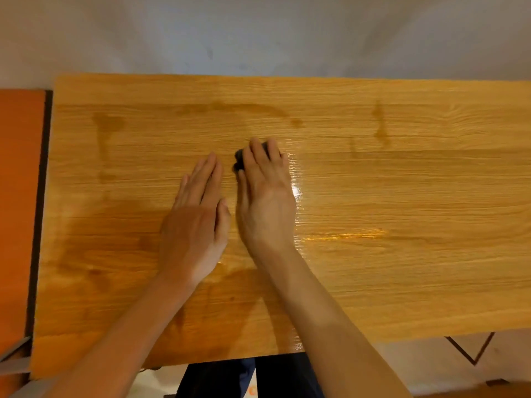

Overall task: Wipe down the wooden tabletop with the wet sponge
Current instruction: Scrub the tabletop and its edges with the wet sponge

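Pressing the sponge (240,162) flat with your right hand (265,193), you cover nearly all of it; only a dark edge shows past your fingers, near the middle of the tabletop (402,196). Your fingers lie close together on top, pushing down rather than pinching. Your left hand (198,214) rests just beside it, palm down, fingers together, holding nothing.

Watch the shiny wet patch to the right of your hand: I judge that too much water left there could pool or run toward the near edge. The dark drying streaks toward the far side and the left end suggest uneven coverage, so you may miss strips if your passes don't overlap. The left hand may also smear a wiped area.

The sponge's long axis seems to run roughly away from you, along your fingers, though too little shows to be sure.
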### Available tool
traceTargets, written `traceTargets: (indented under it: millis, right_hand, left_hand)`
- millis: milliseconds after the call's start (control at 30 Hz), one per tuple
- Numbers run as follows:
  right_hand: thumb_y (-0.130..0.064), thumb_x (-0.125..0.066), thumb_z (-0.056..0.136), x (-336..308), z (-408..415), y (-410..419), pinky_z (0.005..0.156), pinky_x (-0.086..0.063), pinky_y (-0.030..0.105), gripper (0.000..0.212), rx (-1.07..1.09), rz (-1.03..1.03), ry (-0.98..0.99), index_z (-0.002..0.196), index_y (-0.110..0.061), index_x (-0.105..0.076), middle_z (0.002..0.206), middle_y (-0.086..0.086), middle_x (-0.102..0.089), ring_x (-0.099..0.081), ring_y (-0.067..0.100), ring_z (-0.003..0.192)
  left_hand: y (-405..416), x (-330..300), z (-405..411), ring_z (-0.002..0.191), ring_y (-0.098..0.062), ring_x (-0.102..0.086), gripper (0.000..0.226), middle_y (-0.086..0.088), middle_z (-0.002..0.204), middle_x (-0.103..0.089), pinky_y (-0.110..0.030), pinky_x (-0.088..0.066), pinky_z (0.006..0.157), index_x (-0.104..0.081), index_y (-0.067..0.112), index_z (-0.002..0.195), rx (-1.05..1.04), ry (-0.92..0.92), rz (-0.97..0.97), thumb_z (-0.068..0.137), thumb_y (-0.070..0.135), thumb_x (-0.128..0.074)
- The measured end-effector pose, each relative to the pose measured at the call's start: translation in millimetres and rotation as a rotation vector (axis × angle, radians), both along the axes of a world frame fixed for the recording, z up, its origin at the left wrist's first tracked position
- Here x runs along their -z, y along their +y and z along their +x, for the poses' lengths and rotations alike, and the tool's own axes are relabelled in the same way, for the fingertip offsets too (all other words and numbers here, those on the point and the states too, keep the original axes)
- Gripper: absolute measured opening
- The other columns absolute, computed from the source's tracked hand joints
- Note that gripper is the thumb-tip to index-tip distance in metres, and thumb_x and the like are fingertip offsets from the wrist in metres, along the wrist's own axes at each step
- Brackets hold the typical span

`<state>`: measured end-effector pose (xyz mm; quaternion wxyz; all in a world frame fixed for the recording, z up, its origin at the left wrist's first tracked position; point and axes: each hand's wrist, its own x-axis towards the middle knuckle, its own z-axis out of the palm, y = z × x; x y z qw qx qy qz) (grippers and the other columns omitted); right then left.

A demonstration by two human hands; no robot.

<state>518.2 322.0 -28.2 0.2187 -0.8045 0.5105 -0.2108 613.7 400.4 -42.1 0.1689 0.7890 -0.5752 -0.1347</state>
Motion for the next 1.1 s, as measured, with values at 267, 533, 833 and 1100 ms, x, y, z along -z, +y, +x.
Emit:
traceTargets:
  millis: [267,533,833,1100]
  right_hand:
    - [-0.011,-0.049,0.100,-12,-143,-64,0.123,-0.015,0.044,0.036,0.048,0.101,0.041,0.136,-0.010,-0.053,0.148,0.005,-0.045,-0.027,0.021,0.145]
    - [-0.012,-0.049,0.099,-17,-184,-66,0.123,-0.014,0.038,0.039,-0.224,0.083,0.090,0.138,-0.008,-0.050,0.149,0.001,-0.041,-0.022,0.019,0.147]
    - [-0.019,-0.041,0.104,-1,-146,-140,0.123,-0.011,0.046,0.039,-0.145,0.045,0.092,0.142,-0.015,-0.045,0.154,0.000,-0.035,-0.015,0.022,0.149]
    - [-0.016,-0.047,0.101,-9,-170,-113,0.123,-0.014,0.044,0.040,-0.431,0.055,0.159,0.141,-0.012,-0.047,0.152,0.004,-0.038,-0.022,0.025,0.147]
  left_hand:
    - [-20,-7,10,0.154,-0.016,-0.019,0.050,-0.005,0.166,-0.025,-0.030,-0.005,0.127,-0.031,0.006,0.156,-0.042,0.070,-0.047,0.108,0.019,-0.038]
    - [-52,1,22,0.154,-0.024,-0.022,0.051,-0.009,0.165,-0.026,-0.029,-0.004,0.128,-0.030,0.003,0.156,-0.099,0.024,-0.055,0.107,0.016,-0.034]
    - [-49,0,22,0.153,-0.029,-0.024,0.053,-0.012,0.164,-0.028,-0.028,-0.005,0.127,-0.033,0.000,0.154,-0.079,0.024,-0.066,0.105,0.017,-0.036]
    - [-49,-2,19,0.153,-0.025,-0.025,0.051,-0.011,0.164,-0.029,-0.034,-0.011,0.128,-0.035,0.001,0.154,-0.094,0.040,-0.086,0.105,0.017,-0.037]
